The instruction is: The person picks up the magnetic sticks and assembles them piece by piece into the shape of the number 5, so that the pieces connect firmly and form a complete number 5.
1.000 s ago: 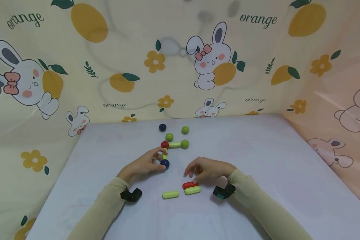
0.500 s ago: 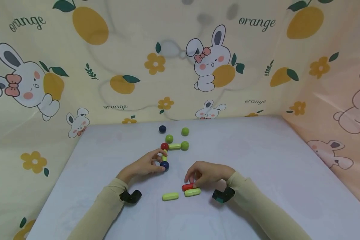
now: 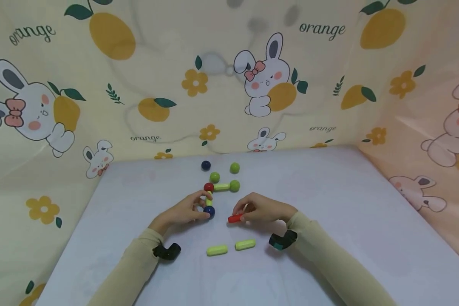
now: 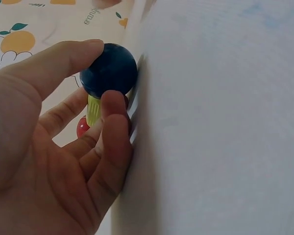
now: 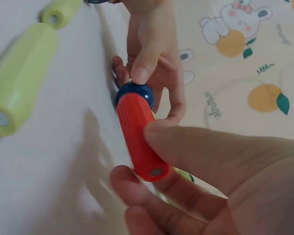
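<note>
My left hand (image 3: pixel 185 209) grips a dark blue ball (image 4: pixel 110 71) between thumb and fingers. That ball joins a yellow-green stick (image 4: pixel 93 110), which runs back to a red ball (image 3: pixel 208 187). From the red ball another yellow-green stick (image 3: pixel 222 187) reaches right to a green ball (image 3: pixel 234 185). Held between the thumb and fingers of my right hand (image 3: pixel 265 209) is a red stick (image 5: pixel 139 137) with a grey metal disc in its end. In the head view the red stick is to the right of the blue ball, with a gap between them.
Two loose yellow-green sticks, a left one (image 3: pixel 217 250) and a right one (image 3: pixel 245 244), lie on the white table (image 3: pixel 321 182) in front of the hands. Behind the joined pieces sit a dark blue ball (image 3: pixel 205 165) and two green balls (image 3: pixel 214 177). A printed cloth (image 3: pixel 214 106) surrounds the table.
My right hand has taken hold of the red stick, which lay against a yellow-green one, and moved it away from me toward the blue ball. The left hand keeps its hold.
</note>
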{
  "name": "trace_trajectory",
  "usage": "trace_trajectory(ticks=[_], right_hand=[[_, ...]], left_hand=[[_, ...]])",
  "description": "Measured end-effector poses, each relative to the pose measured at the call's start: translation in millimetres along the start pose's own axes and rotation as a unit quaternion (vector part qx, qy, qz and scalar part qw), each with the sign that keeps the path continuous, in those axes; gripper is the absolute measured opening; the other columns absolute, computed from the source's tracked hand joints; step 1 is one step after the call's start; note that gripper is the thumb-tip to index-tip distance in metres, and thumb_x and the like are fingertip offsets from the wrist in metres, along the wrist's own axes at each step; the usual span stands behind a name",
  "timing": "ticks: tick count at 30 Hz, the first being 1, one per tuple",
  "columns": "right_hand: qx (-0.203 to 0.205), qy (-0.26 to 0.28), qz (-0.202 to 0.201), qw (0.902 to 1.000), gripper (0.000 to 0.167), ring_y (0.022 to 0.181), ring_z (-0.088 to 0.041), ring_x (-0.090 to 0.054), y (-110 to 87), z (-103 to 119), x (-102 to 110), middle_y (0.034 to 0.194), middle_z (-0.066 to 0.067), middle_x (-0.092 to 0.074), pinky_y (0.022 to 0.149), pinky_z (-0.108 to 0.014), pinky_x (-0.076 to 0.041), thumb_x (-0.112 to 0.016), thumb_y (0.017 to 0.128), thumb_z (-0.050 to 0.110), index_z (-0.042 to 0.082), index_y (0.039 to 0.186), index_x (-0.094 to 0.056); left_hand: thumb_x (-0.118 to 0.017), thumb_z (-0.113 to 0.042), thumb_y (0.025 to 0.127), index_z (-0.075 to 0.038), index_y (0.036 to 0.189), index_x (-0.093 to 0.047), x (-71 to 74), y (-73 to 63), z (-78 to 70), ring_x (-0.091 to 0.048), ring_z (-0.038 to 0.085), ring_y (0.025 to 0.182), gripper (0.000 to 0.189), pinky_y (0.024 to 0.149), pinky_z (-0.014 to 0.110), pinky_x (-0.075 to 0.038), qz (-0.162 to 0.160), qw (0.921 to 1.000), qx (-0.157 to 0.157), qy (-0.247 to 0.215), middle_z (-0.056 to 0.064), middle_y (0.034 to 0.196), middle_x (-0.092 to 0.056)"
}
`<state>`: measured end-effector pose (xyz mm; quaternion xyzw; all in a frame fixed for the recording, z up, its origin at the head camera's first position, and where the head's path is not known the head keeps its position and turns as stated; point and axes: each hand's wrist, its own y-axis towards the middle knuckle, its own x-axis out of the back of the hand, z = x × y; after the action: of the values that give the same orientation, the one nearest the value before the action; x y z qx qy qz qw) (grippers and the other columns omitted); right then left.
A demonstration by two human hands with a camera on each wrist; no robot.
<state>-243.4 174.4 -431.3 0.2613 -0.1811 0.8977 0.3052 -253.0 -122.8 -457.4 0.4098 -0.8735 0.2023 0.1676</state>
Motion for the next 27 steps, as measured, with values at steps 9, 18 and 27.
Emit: trace_trajectory(ticks=[9, 18, 27], right_hand=[[0.022, 0.029, -0.089, 0.9953, 0.023, 0.091, -0.017, -0.069, 24.5, -3, -9, 0.116, -0.013, -0.071, 0.084, -0.024, -0.055, -0.067, 0.094, 0.0, 0.003, 0.116, -0.071], [0.008, 0.033, -0.126, 0.9914, 0.022, 0.088, -0.015, -0.067, 31.4, -4, -23, 0.116, -0.013, -0.072, 0.079, -0.022, -0.054, -0.066, 0.095, 0.001, 0.004, 0.116, -0.071], [0.005, 0.021, -0.132, 0.991, 0.021, 0.087, -0.013, -0.065, 33.8, -8, -28, 0.114, -0.011, -0.072, 0.082, -0.022, -0.052, -0.067, 0.095, 0.002, 0.006, 0.115, -0.072]], left_hand=[[-0.07, -0.013, 0.094, -0.011, 0.136, -0.045, -1.6, -1.9, 1.9, -0.052, 0.015, 0.059, 0.05, 0.053, 0.023, -0.042, 0.002, 1.0, -0.003, -0.007, 0.01, 0.108, -0.055], [-0.07, -0.014, 0.094, -0.012, 0.136, -0.045, -0.4, -2.8, 2.4, -0.052, 0.014, 0.06, 0.049, 0.052, 0.023, -0.041, 0.0, 1.0, 0.0, -0.005, 0.011, 0.109, -0.056], [-0.07, -0.013, 0.094, -0.011, 0.137, -0.044, -0.8, -2.4, 1.2, -0.051, 0.013, 0.058, 0.05, 0.052, 0.023, -0.041, 0.004, 1.0, -0.003, -0.005, 0.011, 0.109, -0.056]])
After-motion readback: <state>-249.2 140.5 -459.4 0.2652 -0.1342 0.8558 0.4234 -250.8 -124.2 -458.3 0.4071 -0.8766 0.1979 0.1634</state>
